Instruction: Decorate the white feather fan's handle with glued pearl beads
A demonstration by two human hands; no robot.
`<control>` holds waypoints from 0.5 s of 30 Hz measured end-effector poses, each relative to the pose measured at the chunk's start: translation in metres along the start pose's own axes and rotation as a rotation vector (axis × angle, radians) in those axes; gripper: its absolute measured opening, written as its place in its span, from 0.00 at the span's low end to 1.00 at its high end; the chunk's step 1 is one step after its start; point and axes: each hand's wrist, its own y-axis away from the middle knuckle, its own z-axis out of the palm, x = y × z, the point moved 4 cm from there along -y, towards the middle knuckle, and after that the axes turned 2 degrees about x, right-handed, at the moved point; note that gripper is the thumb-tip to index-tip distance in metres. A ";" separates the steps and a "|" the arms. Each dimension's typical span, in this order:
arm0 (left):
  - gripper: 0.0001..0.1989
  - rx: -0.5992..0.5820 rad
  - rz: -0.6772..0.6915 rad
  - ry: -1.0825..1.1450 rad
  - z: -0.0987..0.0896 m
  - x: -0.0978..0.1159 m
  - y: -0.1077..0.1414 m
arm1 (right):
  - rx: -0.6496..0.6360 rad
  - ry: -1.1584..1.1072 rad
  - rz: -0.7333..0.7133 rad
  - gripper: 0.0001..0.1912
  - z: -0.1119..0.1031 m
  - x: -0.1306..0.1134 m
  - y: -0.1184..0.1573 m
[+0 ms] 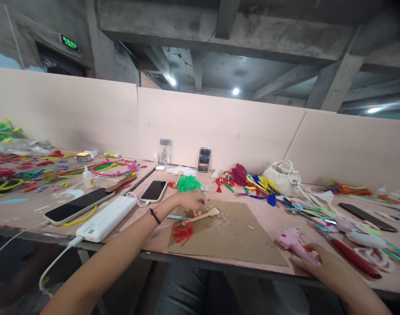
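Note:
My left hand [192, 202] is over the far left part of a brown cardboard sheet [252, 238], its fingers curled together. Whatever they pinch, if anything, is too small to make out. Just below the fingers lies a wooden spoon [206, 215] with a red fringe [183, 234] near its handle end. A light blue strip [177, 217] lies beside it, and a bunch of green plastic [188, 183] sits behind the hand. At the sheet's right, my right hand [313, 261] is wrapped around a pink hot glue gun [293, 243], whose nozzle end points left.
To the left are a phone [154, 191], a white power bank [106, 218] with cables and a larger phone [80, 204]. A white handbag [280, 179], coloured craft strips [259, 183] and a red-handled tool [356, 258] occupy the right. A pale partition [219, 122] closes off the back.

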 end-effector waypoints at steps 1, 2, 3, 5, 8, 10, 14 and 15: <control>0.13 -0.045 0.025 0.047 0.003 0.005 0.001 | -0.013 0.016 0.018 0.42 0.002 0.000 -0.001; 0.12 -0.090 0.054 0.088 0.005 0.011 0.002 | -0.018 0.043 0.029 0.40 0.002 -0.001 -0.002; 0.12 -0.128 0.084 0.117 0.007 0.016 0.003 | -0.025 0.072 0.024 0.37 0.002 -0.002 -0.003; 0.13 -0.176 0.142 0.175 0.010 0.026 0.004 | -0.049 0.123 -0.023 0.32 0.004 -0.005 -0.006; 0.15 -0.208 0.201 0.224 0.015 0.038 0.005 | -0.022 0.148 -0.107 0.24 0.008 -0.004 -0.013; 0.15 -0.228 0.215 0.231 0.019 0.044 0.004 | 0.034 0.137 -0.139 0.22 0.011 -0.002 -0.017; 0.13 -0.122 0.110 0.146 0.008 0.041 0.003 | 0.133 0.152 -0.231 0.26 0.016 -0.003 -0.016; 0.13 -0.042 0.049 0.099 -0.003 0.035 0.004 | 0.159 0.155 -0.254 0.26 0.016 -0.005 -0.015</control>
